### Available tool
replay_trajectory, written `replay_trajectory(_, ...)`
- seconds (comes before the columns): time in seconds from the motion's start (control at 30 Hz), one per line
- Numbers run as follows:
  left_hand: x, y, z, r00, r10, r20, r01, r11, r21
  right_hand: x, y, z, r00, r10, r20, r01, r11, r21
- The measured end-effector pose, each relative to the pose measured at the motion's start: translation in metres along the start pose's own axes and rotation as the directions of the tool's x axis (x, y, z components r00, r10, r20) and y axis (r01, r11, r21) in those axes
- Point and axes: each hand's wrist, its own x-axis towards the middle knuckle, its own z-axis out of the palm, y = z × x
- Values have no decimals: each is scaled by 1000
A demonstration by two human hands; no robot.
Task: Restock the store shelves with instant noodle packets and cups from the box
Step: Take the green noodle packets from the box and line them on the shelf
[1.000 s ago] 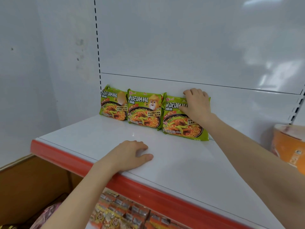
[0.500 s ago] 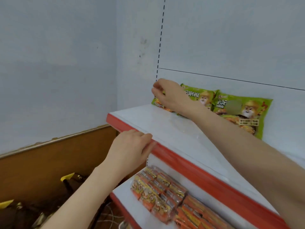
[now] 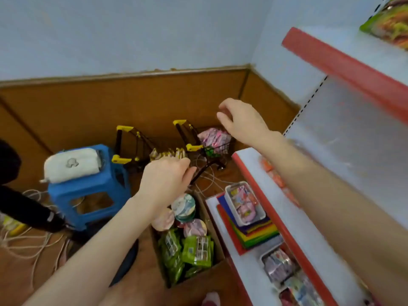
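Head view: empty, loosely curled left hand and right hand hover above brown cardboard box of green noodle packets, evidently to collect stock.

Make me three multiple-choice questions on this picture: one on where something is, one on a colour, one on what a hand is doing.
1. Where does the cardboard box of green packets stand?
A: on the top shelf. B: on the floor beside the shelves. C: in a cart.
2. What colour is the stool?
A: blue. B: red. C: green.
3. What is the right hand doing?
A: gripping a cup. B: pressing a shelf. C: hanging in the air, empty.
Answers: 1 B, it sits on the brown floor; 2 A, its plastic is blue; 3 C, its loosely curled fingers hold nothing.
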Motion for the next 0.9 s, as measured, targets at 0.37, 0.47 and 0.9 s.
replay_trajectory(0.37,-154,-31,173,778,-257,574,336,941,-34,-109,68,259,865,244,438,-267,964,-9)
replay_trajectory(0.47,-185,-27,231,716,-274,642,336,941,27,-144,91,327,797,273,539,-308,951,-26)
replay_trajectory(0.9,-273,16,518,629,-9,777,103,992,-73,-252,216,551,686,334,647,-389,919,-63)
